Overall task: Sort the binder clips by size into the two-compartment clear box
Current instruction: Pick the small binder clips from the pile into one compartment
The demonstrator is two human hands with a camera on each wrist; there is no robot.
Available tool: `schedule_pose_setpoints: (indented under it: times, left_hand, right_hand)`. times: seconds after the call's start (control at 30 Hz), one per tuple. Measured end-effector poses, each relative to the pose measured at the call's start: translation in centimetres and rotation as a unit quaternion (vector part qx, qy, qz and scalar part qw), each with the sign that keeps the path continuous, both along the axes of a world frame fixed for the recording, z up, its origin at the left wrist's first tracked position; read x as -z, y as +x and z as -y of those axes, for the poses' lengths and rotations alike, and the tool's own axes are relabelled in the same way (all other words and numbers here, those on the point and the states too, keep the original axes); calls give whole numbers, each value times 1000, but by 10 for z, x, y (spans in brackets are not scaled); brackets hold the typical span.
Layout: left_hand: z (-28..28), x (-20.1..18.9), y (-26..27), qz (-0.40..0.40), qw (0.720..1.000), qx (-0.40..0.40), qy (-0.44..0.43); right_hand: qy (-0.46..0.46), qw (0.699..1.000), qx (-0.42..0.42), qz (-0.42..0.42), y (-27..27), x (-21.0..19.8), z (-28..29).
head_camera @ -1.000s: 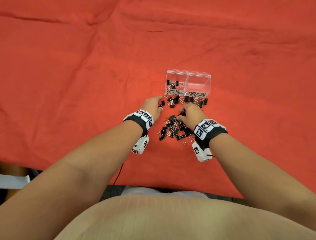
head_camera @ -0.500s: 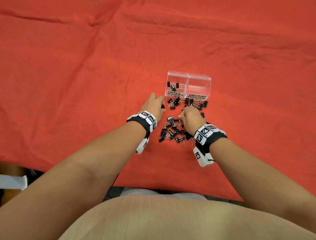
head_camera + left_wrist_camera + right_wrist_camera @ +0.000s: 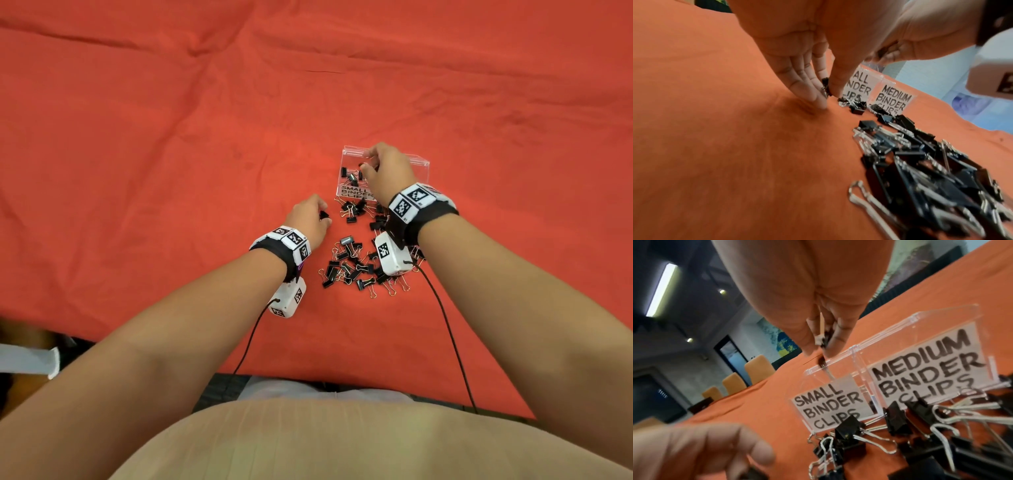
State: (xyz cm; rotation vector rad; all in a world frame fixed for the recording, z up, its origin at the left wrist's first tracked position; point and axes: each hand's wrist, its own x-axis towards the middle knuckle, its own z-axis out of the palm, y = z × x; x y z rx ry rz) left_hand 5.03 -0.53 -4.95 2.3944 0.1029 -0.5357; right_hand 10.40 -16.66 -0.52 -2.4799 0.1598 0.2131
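Box [image 3: 349, 154]: clear glossy plastic, paper labels. Binder clips [image 3: 356, 267]: black matt bodies, shiny wire handles. Desk cloth [image 3: 171, 137]: matt, creased.

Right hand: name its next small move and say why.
Probably let go. The right hand pinches a small binder clip just above the clear box, over the compartment labelled SMALL BINDER CLIPS, where a few clips already lie.

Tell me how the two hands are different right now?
The right hand is up over the clear box, above its small-clips side; the left hand is down on the red cloth. The right hand reaches farther forward than the left. Both pinch a small black binder clip: right, left.
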Motion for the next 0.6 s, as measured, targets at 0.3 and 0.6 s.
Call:
schedule_pose_setpoints:
  times: [0.3,0.6]
  left_hand:
    - [17,-37,44,107,992,-4,-60]
    - [46,-45,69,97,991,89,-24]
  right_hand:
    - [-48,994,-99,1,-56,23,-6]
    - [-84,992,-83,-45,-85,47,22]
